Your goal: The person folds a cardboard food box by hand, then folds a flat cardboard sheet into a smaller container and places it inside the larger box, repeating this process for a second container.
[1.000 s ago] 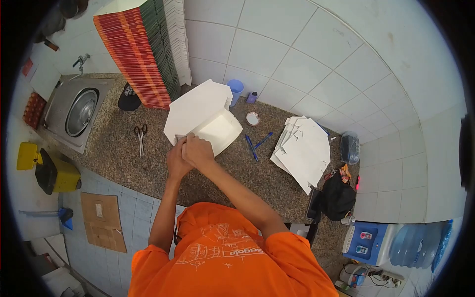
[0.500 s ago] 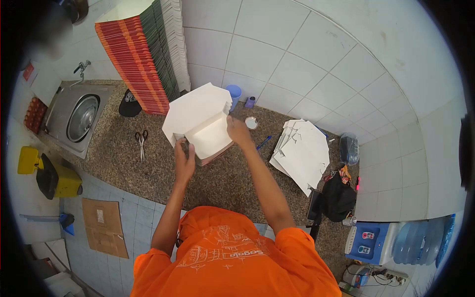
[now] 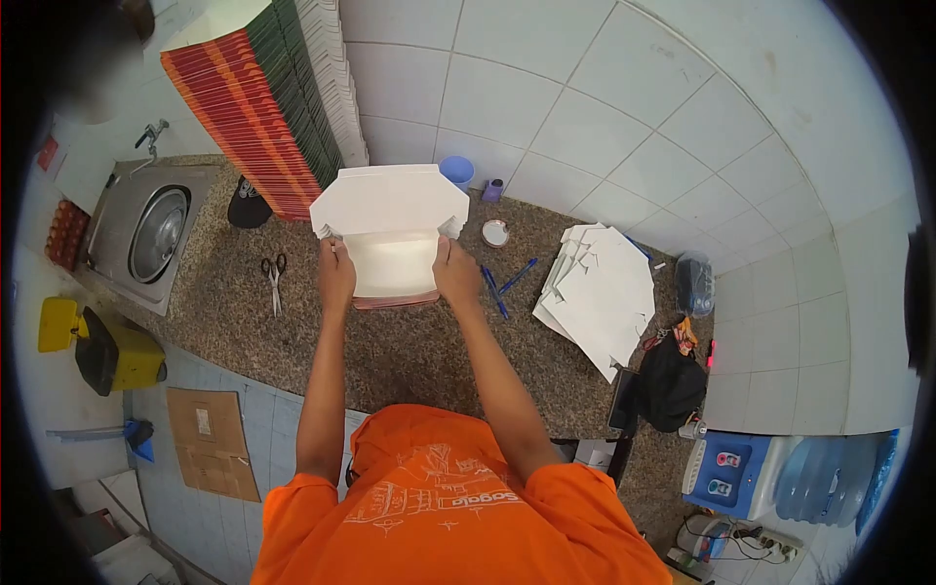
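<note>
A white cardboard food box (image 3: pixel 394 263) stands on the granite counter in front of me, its lid (image 3: pixel 390 200) raised at the back and its inside facing me. My left hand (image 3: pixel 336 271) grips the box's left side wall near the hinge corner. On the opposite side my right hand (image 3: pixel 456 270) is closed around the right wall, thumb toward the inside. A reddish edge shows beneath the front of the box. To the right lie flat white cardboard blanks (image 3: pixel 600 292) in a loose pile, with blue pens (image 3: pixel 502 288) between them and my right hand.
A tall stack of red and green boxes (image 3: pixel 258 117) rises at the back left. Scissors (image 3: pixel 275 283), a dark cap (image 3: pixel 250 205), a blue cup (image 3: pixel 456 172) and a small round container (image 3: pixel 495 232) sit around the box. The sink (image 3: pixel 117 249) is far left; a black bag (image 3: pixel 671 385) lies right.
The box has turned from a slant to face me squarely, its lid now straight across the back. My right hand has moved left and down, uncovering more of the pens.
</note>
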Action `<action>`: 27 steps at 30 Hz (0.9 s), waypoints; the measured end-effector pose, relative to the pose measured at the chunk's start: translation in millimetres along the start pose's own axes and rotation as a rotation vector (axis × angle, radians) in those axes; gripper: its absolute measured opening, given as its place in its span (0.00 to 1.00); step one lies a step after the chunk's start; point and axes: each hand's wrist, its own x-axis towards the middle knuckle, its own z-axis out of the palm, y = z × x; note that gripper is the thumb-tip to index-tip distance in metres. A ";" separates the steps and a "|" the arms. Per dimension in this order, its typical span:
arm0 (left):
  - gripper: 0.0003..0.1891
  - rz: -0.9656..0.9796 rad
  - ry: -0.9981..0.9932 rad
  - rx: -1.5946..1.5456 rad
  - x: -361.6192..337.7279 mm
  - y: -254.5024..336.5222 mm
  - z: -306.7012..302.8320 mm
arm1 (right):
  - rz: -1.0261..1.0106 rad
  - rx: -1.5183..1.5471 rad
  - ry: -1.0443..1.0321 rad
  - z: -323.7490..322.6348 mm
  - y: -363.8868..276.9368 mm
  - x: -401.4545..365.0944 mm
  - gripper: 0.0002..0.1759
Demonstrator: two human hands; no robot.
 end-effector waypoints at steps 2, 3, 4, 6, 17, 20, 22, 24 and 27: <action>0.15 -0.005 -0.009 0.017 -2.3 1.4 -0.9 | -0.001 -0.008 0.008 1.2 0.5 0.7 0.28; 0.15 -0.009 -0.017 0.032 -2.7 1.1 -0.8 | 0.001 -0.008 0.007 2.1 0.8 0.9 0.28; 0.15 -0.010 -0.019 0.032 -2.8 1.0 -0.1 | -0.010 0.007 0.022 2.9 1.5 0.6 0.28; 0.14 0.004 0.005 0.053 -2.1 -0.8 0.8 | -0.020 0.022 0.036 3.6 3.3 0.8 0.27; 0.15 0.033 0.065 0.063 -4.2 -8.8 2.7 | -0.338 0.075 0.116 -31.2 89.6 -7.3 0.20; 0.15 0.069 0.091 0.062 -7.9 -11.4 3.5 | -0.372 -0.187 0.241 -91.6 166.3 -13.0 0.32; 0.16 0.092 0.093 0.038 -10.6 -3.5 1.6 | -0.153 -0.469 0.151 -137.4 212.5 -22.3 0.48; 0.16 0.058 0.082 0.025 -15.1 0.4 -0.4 | 0.167 -0.653 -0.086 -175.8 225.7 -37.8 0.54; 0.14 0.065 0.117 -0.040 -14.5 -2.6 1.9 | -0.021 -0.503 -0.224 -197.6 326.5 -28.6 0.55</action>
